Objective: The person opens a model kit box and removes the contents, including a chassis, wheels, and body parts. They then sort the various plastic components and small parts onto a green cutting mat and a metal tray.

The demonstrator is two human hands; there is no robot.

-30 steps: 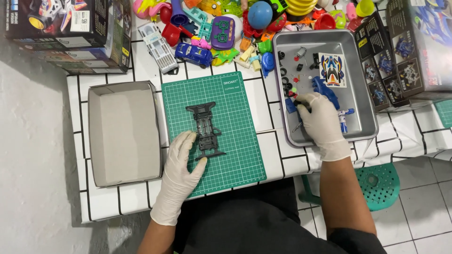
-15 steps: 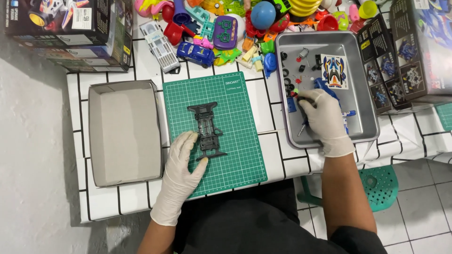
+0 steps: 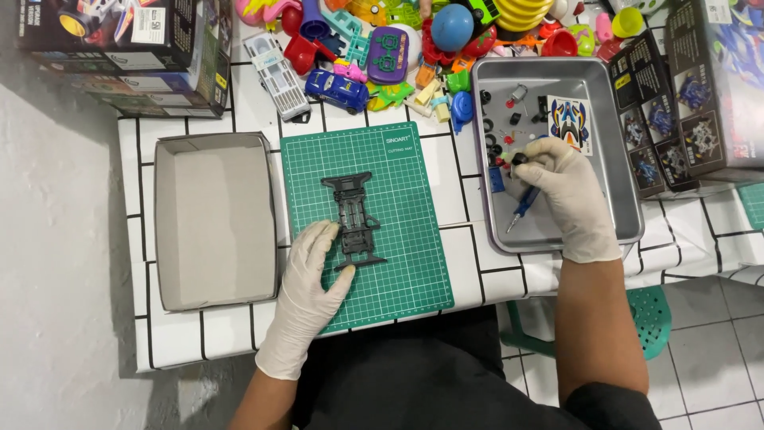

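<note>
Left hand [image 3: 306, 299]: gloved, lay flat on the green cutting mat [image 3: 414, 263], fingers spread & loose, nothing gripped. Fingertips touched the L edge of the black chassis [image 3: 356, 219], near its lower end.
Right hand [image 3: 565, 199]: gloved, inside the metal tray [image 3: 621, 215], fingers curled down over small parts. A small black bit showed at the fingertips; can't tell if it was pinched or just touched.
Chassis: black plastic toy-car frame, lay flat abt mid-mat, long axis running away from the person, slightly tilted.
Screwdriver [image 3: 521, 209]: blue handle, lay in tray under/just beside R hand, tip pointing toward the person. Can't tell if hand held it.
Tray contents: small black wheels & bits along L wall, sticker sheet [image 3: 570, 123] w/ blue-yellow print near far R, upper part of tray.
Mat: green w/ grid, on white tiled-pattern tablecloth [image 3: 461, 171], betw. cardboard box & tray.
Cardboard box [image 3: 213, 219]: open, shallow, grey-brown, just L of mat, not touching hands.
Far side of table: heap of coloured plastic toys [image 3: 382, 48], incl. blue toy car [image 3: 337, 89] & white toy bus [image 3: 275, 76].
Corners: dark printed kit boxes [image 3: 119, 48] far L; more kit boxes far R, beside tray.
Below table: green plastic stool [image 3: 660, 314] on tiled floor, R of the person's lap.
</note>
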